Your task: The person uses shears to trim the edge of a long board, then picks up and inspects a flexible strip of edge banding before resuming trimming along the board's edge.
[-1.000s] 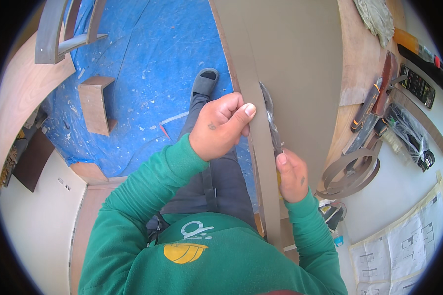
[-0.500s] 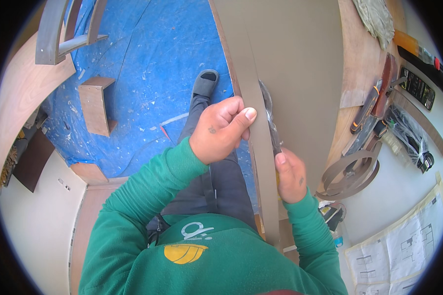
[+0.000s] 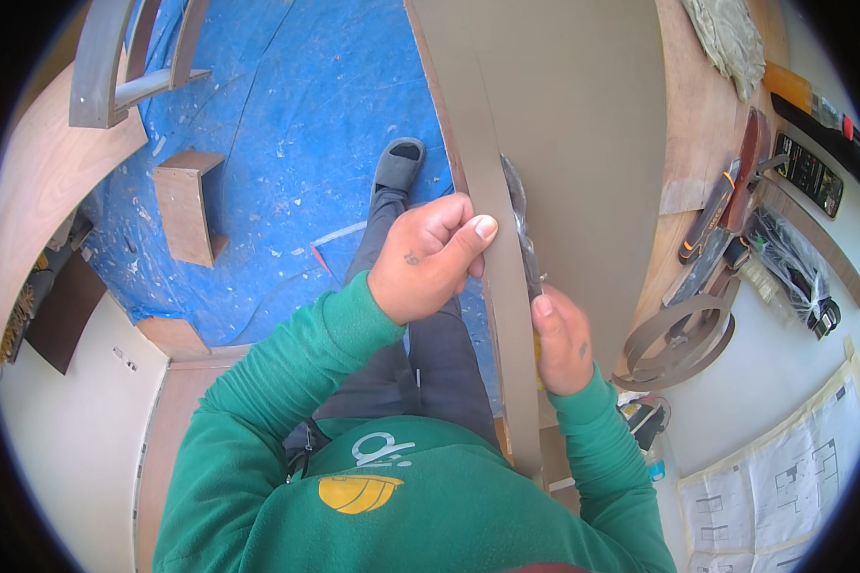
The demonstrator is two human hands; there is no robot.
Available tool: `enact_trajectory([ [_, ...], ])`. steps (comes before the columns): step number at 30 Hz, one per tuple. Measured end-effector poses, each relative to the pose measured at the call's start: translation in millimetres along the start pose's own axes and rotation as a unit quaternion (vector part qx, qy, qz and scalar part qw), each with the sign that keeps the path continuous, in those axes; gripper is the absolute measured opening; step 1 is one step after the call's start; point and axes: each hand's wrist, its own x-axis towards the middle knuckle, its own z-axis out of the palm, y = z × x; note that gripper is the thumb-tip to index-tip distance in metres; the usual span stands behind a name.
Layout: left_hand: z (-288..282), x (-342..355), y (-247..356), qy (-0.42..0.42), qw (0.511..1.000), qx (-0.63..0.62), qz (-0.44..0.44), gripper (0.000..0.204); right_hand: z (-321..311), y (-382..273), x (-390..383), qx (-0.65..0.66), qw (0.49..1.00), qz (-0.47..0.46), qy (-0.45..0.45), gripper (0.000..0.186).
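Note:
My left hand [image 3: 430, 256] pinches a long taupe strip of edge banding [image 3: 503, 224] between thumb and fingers. The strip runs lengthwise along the near-left edge of a large taupe board [image 3: 592, 143], and its lower end comes close to my sweater. On the strip's other side, my right hand [image 3: 564, 342] is closed on a narrow, dark, shiny-bladed tool [image 3: 523, 215]. A bit of yellow shows beside that hand. The strip hides part of the tool and of the right fingers, so its exact kind cannot be made out.
Blue sheeting [image 3: 287, 115] covers the floor at left, with a small wooden box frame [image 3: 186, 212] on it. At right lie coiled banding [image 3: 678, 344], a utility knife [image 3: 709, 218], a plastic bag [image 3: 784, 258] and paper drawings [image 3: 774, 487]. A whitish cloth [image 3: 726, 43] lies far right.
Both hands keep their grip and place. The view has shifted only very slightly; nothing was picked up or let go.

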Motion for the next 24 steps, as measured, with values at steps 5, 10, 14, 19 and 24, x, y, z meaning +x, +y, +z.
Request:
enact_trajectory([
  [5,1,0,2,-0.001,1.0,-0.008,0.001,0.029,0,8,-1,-0.005,1.0,0.0,0.007,0.048],
  [10,0,0,5,-0.006,1.0,-0.003,-0.008,0.029,0,5,0,0.0,1.0,0.004,0.007,0.048],
  [14,1,-2,7,-0.007,1.0,0.0,-0.004,0.029,-1,-2,3,0.005,1.0,0.006,0.002,0.047],
  [19,3,-2,8,-0.007,1.0,-0.003,0.005,0.03,-1,-1,2,0.012,1.0,0.013,0.001,0.047],
  [24,0,-3,6,-0.01,1.0,0.0,0.0,0.03,3,-3,0,0.031,0.999,0.023,0.014,0.048],
])
